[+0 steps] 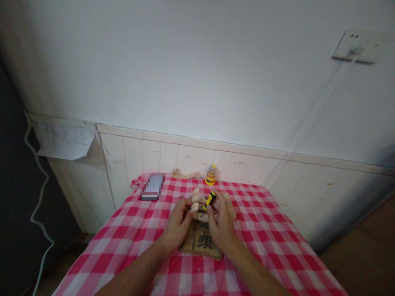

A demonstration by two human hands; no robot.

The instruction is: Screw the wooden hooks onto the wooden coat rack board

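Observation:
Between my hands lie pale wooden pieces [195, 206], with small dark holes or screws in the strip joining them. My left hand [178, 218] is closed, its thumb and fingertips pinching the left end of a wooden piece. A short yellow-and-black screwdriver [210, 200] is gripped in my right hand [222, 228], tilted with its handle up and its lower end toward the wood. Its tip is too small to make out clearly. Under the wood is a brown piece of cardboard [201, 243] with dark printed characters. More pale wood [231, 205] shows beyond my right fingers.
A red-and-white checked cloth [129, 250] covers the table. At the back stand a small yellow-labelled bottle [211, 175] and a curved wooden piece [185, 176]. A blurred-out phone [153, 187] lies back left. Behind runs a panelled wall [173, 154]; a cable [40, 201] hangs left.

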